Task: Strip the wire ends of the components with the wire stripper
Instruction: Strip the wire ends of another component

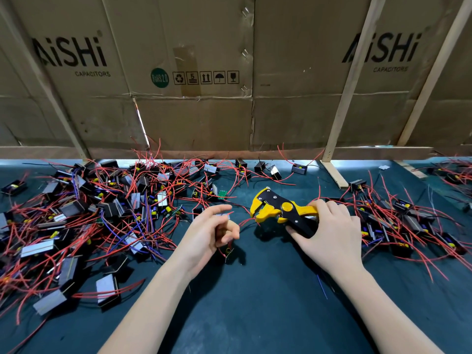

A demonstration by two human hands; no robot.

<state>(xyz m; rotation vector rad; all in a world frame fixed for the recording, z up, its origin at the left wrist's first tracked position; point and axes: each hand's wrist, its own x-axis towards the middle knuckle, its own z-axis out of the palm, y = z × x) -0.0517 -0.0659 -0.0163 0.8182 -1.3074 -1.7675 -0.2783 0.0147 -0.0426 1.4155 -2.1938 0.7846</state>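
My right hand (329, 233) grips the handles of a yellow and black wire stripper (278, 209), whose jaws point left. A red wire (246, 221) runs from the jaws toward my left hand (209, 232). That hand holds a small black component (229, 254) just above the dark mat (255, 302), with its fingers curled round it and the index finger stretched out. The wire's end sits at the stripper's jaws; whether the jaws clamp it I cannot tell.
A big heap of black components with red and blue wires (89, 213) fills the left of the mat. A smaller heap (408, 226) lies right of my right hand. Cardboard boxes (191, 98) and wooden slats (352, 80) wall off the back.
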